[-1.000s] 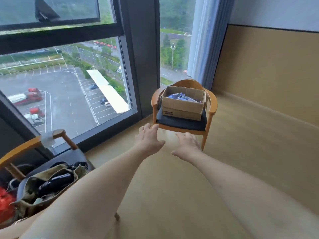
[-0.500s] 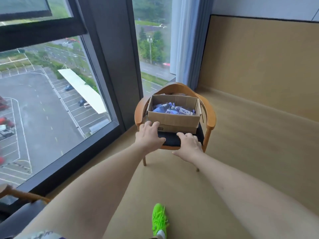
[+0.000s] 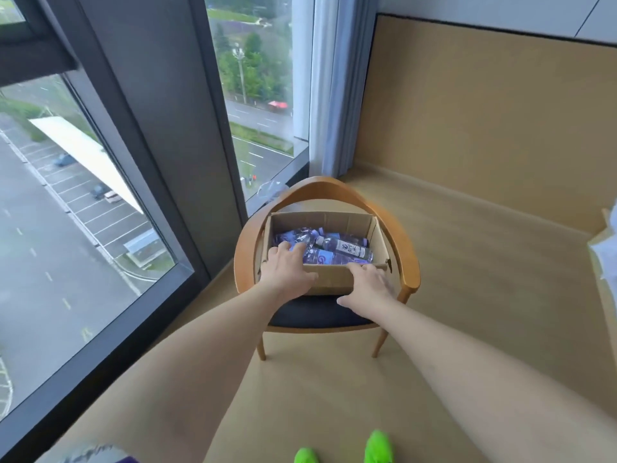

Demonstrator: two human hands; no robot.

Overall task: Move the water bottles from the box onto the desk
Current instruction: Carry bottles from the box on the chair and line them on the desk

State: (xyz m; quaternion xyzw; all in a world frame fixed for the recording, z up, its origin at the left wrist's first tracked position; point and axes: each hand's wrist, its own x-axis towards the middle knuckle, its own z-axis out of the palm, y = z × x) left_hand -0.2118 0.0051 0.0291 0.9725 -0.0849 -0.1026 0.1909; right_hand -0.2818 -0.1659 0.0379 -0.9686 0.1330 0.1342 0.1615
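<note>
Now that they've closed in on the chair point(image 3: 405, 252), left hand point(image 3: 285, 267) reaches over the box point(image 3: 329, 279) rim onto the bottles point(image 3: 337, 250), fingers loose; right hand point(image 3: 367, 290) flat on the near wall. No grip yet, nothing lifted; bench unseen.

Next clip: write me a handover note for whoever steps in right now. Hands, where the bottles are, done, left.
Left hand: open, reaching over the near rim of the box, fingers on the water bottles.
Right hand: open, resting at the box's near right edge.
The box sits on the wooden chair by the window.
Done: no bottle lifted out.
Left: all bottles to the desk, which is not in view.
</note>
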